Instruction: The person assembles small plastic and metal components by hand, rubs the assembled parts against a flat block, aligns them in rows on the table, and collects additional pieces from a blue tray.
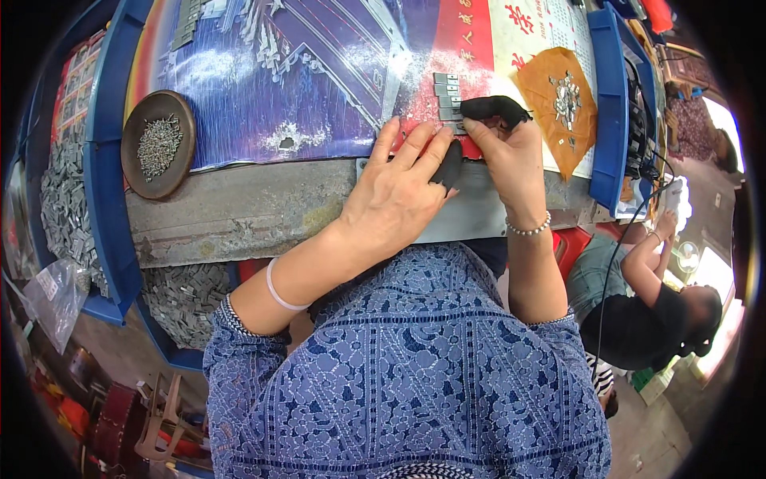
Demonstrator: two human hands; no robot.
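Note:
Several small grey rectangular metal pieces [447,91] lie in a short column on the printed sheet, near the bench's front edge. My left hand [395,188] rests flat beside the near end of that column, fingers stretched out and thumb in a black cover. From the right, my right hand [511,152] pinches at the nearest small grey piece with its thumb and a black-covered index finger. Those fingers partly hide the piece. Small silvery parts [568,102] are spread on a brown paper [550,68] to the right.
A round brown dish [134,180] of tiny metal pins stands at left. Blue bins [112,152] with many grey pieces sit left and below the bench. Another blue bin [610,104] stands at right. Beyond it sits a person in dark clothes [654,319].

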